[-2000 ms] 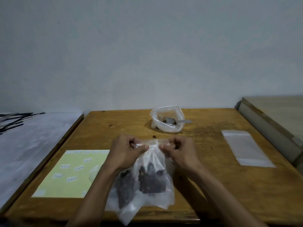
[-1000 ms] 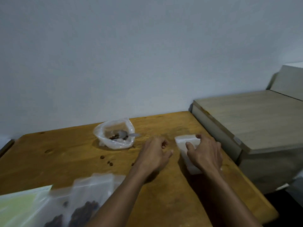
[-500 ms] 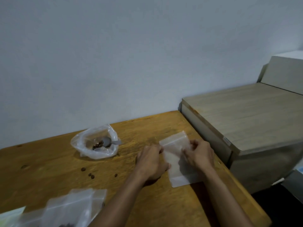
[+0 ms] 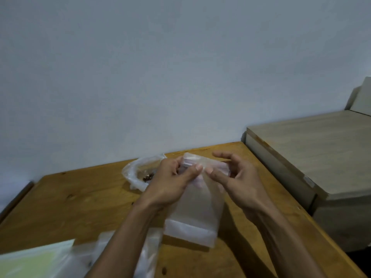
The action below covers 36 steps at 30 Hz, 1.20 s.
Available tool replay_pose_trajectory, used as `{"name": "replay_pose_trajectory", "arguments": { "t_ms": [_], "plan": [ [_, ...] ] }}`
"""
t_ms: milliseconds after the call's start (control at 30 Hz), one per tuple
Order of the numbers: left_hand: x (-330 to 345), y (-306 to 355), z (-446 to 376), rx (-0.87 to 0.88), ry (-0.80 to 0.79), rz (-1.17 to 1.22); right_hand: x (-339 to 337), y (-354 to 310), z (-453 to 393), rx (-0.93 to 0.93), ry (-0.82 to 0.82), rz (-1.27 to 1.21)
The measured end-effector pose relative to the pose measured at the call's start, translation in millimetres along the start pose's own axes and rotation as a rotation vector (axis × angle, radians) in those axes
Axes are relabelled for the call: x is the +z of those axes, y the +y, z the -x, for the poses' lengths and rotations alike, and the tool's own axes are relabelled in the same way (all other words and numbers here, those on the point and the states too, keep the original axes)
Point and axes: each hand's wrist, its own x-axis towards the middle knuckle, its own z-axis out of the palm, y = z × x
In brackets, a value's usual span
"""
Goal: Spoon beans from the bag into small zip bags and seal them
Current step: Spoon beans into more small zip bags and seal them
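Filled zip bags (image 4: 84, 257) lie nearest, set aside at the table (image 4: 60, 207) edge; an empty zip bag (image 4: 195, 209), flat on the wood a moment ago, is now lifted, left hand (image 4: 170, 181) and right hand (image 4: 239, 181) pinching its mouth apart, ready for filling; beyond, the bean bag (image 4: 138, 173).

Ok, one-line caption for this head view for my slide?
Both hands, left hand and right hand, pinch the top of an empty zip bag above the wooden table, bean bag behind.
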Motion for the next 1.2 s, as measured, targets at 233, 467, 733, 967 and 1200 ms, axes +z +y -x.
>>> {"name": "replay_pose_trajectory", "arguments": {
  "t_ms": [233, 467, 733, 967, 1200],
  "plan": [
    [-56.9, 15.5, 29.4, 0.239, 0.583, -0.411, 70.6, -20.9, 0.3, -0.059, -0.049, -0.139],
    [-99.9, 23.6, 48.8, 0.004, 0.486, 0.069, 135.9, -26.5, 7.5, -0.022, -0.372, -0.288],
    [-128.3, 15.6, 67.8, 0.020, 0.413, 0.023, 155.2, -28.8, 1.1, 0.114, -0.470, -0.382],
    [-127.8, 15.0, 67.4, 0.039, 0.459, -0.273, 163.9, -34.6, 6.7, -0.136, -0.336, 0.027],
    [-135.4, 17.0, 80.6, 0.056, 0.450, -0.434, 167.5, -35.4, 7.9, 0.050, -0.404, -0.245]
  ]
}}
